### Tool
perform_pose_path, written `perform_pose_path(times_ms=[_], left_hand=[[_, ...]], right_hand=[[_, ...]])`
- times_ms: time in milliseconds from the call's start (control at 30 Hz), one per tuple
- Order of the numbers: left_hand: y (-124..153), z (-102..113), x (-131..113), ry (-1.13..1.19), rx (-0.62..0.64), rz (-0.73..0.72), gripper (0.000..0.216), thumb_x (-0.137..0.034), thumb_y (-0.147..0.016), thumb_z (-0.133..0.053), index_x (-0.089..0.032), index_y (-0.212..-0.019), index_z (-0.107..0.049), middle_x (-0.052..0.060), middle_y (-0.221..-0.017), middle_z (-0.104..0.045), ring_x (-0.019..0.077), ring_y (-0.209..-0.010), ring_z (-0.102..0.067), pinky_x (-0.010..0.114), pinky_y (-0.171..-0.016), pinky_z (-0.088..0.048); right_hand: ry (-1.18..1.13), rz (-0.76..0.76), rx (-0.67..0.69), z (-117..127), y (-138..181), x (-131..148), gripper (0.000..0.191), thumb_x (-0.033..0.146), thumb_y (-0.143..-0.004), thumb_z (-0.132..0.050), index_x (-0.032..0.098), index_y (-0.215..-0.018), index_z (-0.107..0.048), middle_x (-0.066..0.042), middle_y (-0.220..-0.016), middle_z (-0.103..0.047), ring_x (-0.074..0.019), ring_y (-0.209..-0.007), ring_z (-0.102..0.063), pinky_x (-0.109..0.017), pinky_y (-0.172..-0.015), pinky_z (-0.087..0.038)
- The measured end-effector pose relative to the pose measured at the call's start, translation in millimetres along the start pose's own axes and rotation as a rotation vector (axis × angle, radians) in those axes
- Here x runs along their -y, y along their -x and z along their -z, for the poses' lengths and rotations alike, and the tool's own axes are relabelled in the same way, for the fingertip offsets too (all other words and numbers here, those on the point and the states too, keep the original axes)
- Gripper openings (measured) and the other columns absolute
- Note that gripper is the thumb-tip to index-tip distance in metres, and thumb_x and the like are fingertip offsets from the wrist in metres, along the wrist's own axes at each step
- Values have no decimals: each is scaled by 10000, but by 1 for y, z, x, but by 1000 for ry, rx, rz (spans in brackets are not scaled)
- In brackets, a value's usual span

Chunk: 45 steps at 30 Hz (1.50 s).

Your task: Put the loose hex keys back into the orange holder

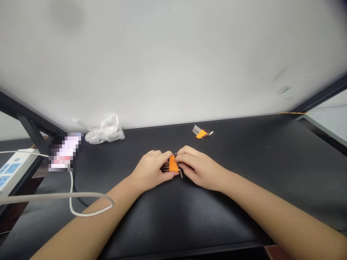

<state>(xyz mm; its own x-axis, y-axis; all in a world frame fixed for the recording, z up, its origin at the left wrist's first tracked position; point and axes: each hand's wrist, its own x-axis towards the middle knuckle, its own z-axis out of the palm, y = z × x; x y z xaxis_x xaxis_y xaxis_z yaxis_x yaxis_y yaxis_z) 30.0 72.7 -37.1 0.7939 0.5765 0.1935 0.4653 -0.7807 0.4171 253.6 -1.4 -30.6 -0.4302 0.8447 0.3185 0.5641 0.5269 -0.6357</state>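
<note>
Above the middle of the black table, my left hand (152,169) is closed around a hex key set (173,164), several dark metal keys in an orange plastic holder. The thumb and fingers grip it from the left. From the other side, my right hand (200,167) has its fingers bent in a pinch at the bent ends of the keys, near the top of the holder. Exactly which key they grip is partly hidden. One short bent end sticks out below the holder between the hands. Farther back lies a second orange-held hex key set (201,134), apart from both hands.
A knotted clear plastic bag (105,131) lies against the pale wall at the back left. Nearby are a pixelated phone-like object (65,151) and a white power strip (16,166). A white cable (92,215) loops over my left forearm. Dark frame posts flank the black table (271,162).
</note>
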Motion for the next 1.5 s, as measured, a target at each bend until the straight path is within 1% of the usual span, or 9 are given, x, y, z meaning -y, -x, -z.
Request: perform_pose_path(times_ms=[67,133,233,400,600,733,933,1167,1500], left_hand=[[-1,1,-2,-10,-31,-27,255,-388,-849,-739,-238,-980,-580,10,-918,-679,229,-957,-608,375,-907,-440],[-1,3,-3,1,-51,-20,295,-390,-840,-758,-238,-1028,-591,28,-1022,-691,248,-1045,-597,396,-956,-428],[0,4,-1,16,-41,48,359,-448,-844,-757,-240,-1081,-587,19,-966,-676,225,-925,-599,382,-882,-450],[1,2,3,3,-58,92,339,-448,-852,-740,-240,-1078,-597,14,-898,-637,211,-861,-584,352,-828,-462],[-1,2,4,10,-32,90,311,-443,-845,-745,-238,-1027,-599,8,-877,-637,206,-844,-581,347,-822,-459],[-2,4,2,-12,25,76,298,-441,-832,-758,-233,-968,-593,-2,-842,-629,204,-831,-574,351,-828,-446],[-2,3,1,-15,32,60,293,-432,-832,-756,-242,-992,-601,-2,-850,-636,205,-833,-576,349,-830,-441],[-1,3,1,-25,23,60,276,-427,-835,-748,-243,-980,-602,2,-859,-641,208,-836,-579,354,-832,-439],[-1,3,2,-29,43,35,290,-436,-850,-744,-238,-987,-581,-6,-851,-625,199,-828,-561,343,-825,-434]], right_hand=[[-106,-15,-54,-3,-2,-1,225,79,-932,-518,220,-1096,-583,-65,-1058,-594,-162,-848,-585,-303,-742,-527],[-93,-55,-116,-3,-3,-7,199,87,-929,-529,214,-1074,-580,-62,-1040,-590,-157,-808,-577,-307,-725,-524],[134,-98,-147,1,-3,-23,147,131,-952,-547,203,-1040,-640,-74,-1038,-589,-173,-841,-581,-338,-782,-513],[418,-102,-7,3,-4,-38,163,147,-968,-536,182,-967,-695,-79,-1014,-589,-182,-855,-570,-337,-810,-473],[619,-186,153,8,-2,-20,117,117,-887,-563,165,-792,-612,-55,-885,-584,-149,-676,-497,-305,-675,-405],[507,-267,157,12,2,-12,101,115,-870,-570,187,-800,-559,-15,-833,-582,-125,-626,-488,-270,-589,-350],[305,-167,104,10,1,-11,123,109,-927,-524,202,-868,-580,-10,-847,-575,-133,-695,-537,-257,-655,-405],[268,-106,106,11,2,-11,153,115,-957,-517,203,-976,-641,-34,-915,-590,-142,-725,-558,-267,-688,-445],[284,-98,120,18,3,-10,191,146,-996,-491,207,-1007,-671,-53,-959,-605,-158,-762,-585,-285,-710,-472]])
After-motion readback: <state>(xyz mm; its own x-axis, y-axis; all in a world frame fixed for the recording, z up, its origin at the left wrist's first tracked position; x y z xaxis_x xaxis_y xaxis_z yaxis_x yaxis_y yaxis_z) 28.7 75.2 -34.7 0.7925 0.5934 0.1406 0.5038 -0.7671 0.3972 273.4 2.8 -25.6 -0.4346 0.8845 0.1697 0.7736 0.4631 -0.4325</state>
